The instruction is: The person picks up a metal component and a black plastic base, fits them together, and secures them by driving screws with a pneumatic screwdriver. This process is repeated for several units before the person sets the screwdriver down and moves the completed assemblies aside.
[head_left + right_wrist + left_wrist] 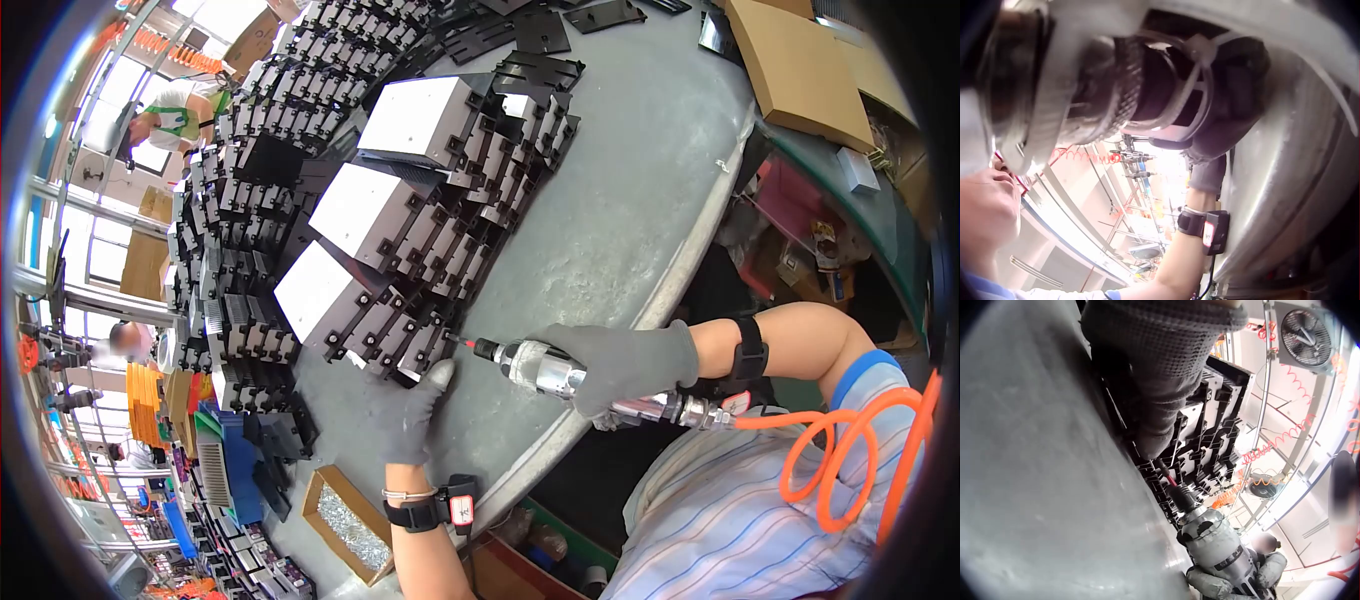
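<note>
My gloved right hand grips a silver air screwdriver with an orange hose at its tail. The red-marked bit points at the near end of a row of black-and-white bracketed units, its tip close to them. At that same end is my gloved left hand, thumb extended beside the row and close to the bit tip. In the left wrist view, the thumb points toward the bit; the other fingers are largely hidden. White boxy panels stand against the rows.
Many more black-and-white units crowd the far side of the grey table. An open cardboard box of small metal screws sits by my left forearm. A flat cardboard box lies at upper right. The orange coiled hose hangs beside my right arm.
</note>
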A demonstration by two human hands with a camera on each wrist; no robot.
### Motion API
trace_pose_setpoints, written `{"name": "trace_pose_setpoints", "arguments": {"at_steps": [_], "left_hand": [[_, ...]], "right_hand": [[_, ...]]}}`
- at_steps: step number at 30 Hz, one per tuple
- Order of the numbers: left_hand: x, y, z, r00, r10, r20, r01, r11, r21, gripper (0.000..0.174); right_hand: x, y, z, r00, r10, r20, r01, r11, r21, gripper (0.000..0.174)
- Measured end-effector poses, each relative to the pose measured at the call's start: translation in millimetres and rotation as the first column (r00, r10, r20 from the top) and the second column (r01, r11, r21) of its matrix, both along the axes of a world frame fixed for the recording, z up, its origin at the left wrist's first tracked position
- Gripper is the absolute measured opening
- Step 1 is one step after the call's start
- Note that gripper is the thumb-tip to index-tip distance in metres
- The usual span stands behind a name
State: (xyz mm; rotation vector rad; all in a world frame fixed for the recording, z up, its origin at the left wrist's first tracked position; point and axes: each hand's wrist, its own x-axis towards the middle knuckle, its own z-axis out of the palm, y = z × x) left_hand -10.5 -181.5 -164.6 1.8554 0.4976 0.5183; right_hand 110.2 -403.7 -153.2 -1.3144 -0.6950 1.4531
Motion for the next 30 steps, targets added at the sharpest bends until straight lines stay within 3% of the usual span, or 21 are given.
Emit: {"name": "trace_pose_setpoints", "arguments": {"at_steps": [3, 5, 6, 8, 9, 10, 11, 12, 14, 15, 17, 19, 21, 22, 24, 25, 26, 27, 30], "left_hand": [[-3, 1, 1, 0.999, -0.028, -0.043, 0.026, 0.999, -0.045, 0.062], [-11, 6, -6, 0.975, 0.128, -0.18, -0.077, 0.962, 0.263, 0.072], [-24, 6, 1, 0.852, 0.387, -0.354, -0.11, 0.792, 0.601, 0.076], [-86, 36, -10, 0.867, 0.482, -0.124, -0.181, 0.538, 0.823, 0.061], [-99, 21, 29, 0.908, 0.418, -0.024, -0.278, 0.643, 0.714, 0.047], [-141, 42, 27, 0.795, 0.603, -0.071, -0.408, 0.618, 0.672, 0.038], [-185, 55, 25, 0.689, 0.706, -0.165, -0.341, 0.516, 0.786, 0.035], [-217, 60, 24, 0.377, 0.83, -0.41, -0.018, 0.449, 0.893, 0.024], [-247, 67, 15, 0.35, 0.689, -0.635, 0.15, 0.627, 0.764, 0.033], [-248, 68, 10, 0.354, 0.69, -0.631, 0.151, 0.623, 0.767, 0.033], [-253, 64, 5, 0.555, 0.666, -0.499, -0.286, 0.716, 0.637, 0.035], [-252, 68, 6, 0.556, 0.672, -0.49, -0.268, 0.703, 0.659, 0.028], [-232, 50, 27, 0.437, 0.69, -0.577, -0.478, 0.722, 0.5, 0.03], [-237, 57, 21, 0.43, 0.692, -0.58, -0.483, 0.719, 0.5, 0.03], [-264, 74, 0, 0.672, 0.704, -0.229, -0.642, 0.708, 0.294, 0.019], [-249, 63, 7, 0.612, 0.778, -0.141, -0.694, 0.614, 0.375, 0.017], [-254, 65, 14, 0.612, 0.767, -0.193, -0.747, 0.64, 0.178, 0.016], [-250, 63, 18, 0.586, 0.792, -0.168, -0.799, 0.6, 0.039, 0.016], [-255, 69, 14, 0.586, 0.792, -0.172, -0.81, 0.563, -0.166, 0.023]], "right_hand": [[3, 2, -7, 0.996, 0.051, -0.075, -0.052, 0.999, -0.012, 0.069], [0, -8, -3, 0.986, 0.036, -0.162, -0.03, 0.999, 0.038, 0.068], [-1, -15, 0, 0.967, 0.02, -0.254, 0.001, 0.997, 0.082, 0.068], [1, -35, 5, 0.95, 0.04, -0.308, -0.016, 0.997, 0.081, 0.062], [3, -42, 7, 0.958, 0.042, -0.284, -0.022, 0.997, 0.073, 0.057], [4, -48, 14, 0.981, 0.031, -0.191, -0.027, 0.999, 0.028, 0.061], [2, -54, 18, 0.994, 0.021, -0.111, -0.023, 0.999, -0.022, 0.066], [2, -55, 17, 0.988, 0.063, -0.143, -0.063, 0.998, 0.005, 0.074], [-2, -54, 16, 0.988, 0.104, -0.115, -0.099, 0.994, 0.05, 0.076], [-5, -52, 16, 0.986, 0.115, -0.117, -0.108, 0.992, 0.066, 0.078], [-8, -52, 18, 0.977, 0.141, -0.157, -0.136, 0.99, 0.044, 0.08], [-15, -49, 11, 0.982, 0.185, -0.024, -0.181, 0.977, 0.117, 0.082], [-15, -52, 4, 0.98, 0.196, -0.043, -0.191, 0.976, 0.107, 0.082], [-15, -55, 6, 0.984, 0.177, -0.008, -0.175, 0.978, 0.11, 0.082], [-12, -58, 15, 0.982, 0.165, 0.091, -0.174, 0.98, 0.095, 0.078], [-12, -59, 14, 0.991, 0.135, -0.026, -0.129, 0.98, 0.148, 0.073], [-10, -60, 15, 0.989, 0.145, -0.031, -0.141, 0.984, 0.105, 0.073], [-9, -59, 17, 0.986, 0.16, -0.036, -0.157, 0.985, 0.066, 0.072], [-10, -55, 19, 0.982, 0.141, -0.125, -0.135, 0.989, 0.054, 0.077]]}}
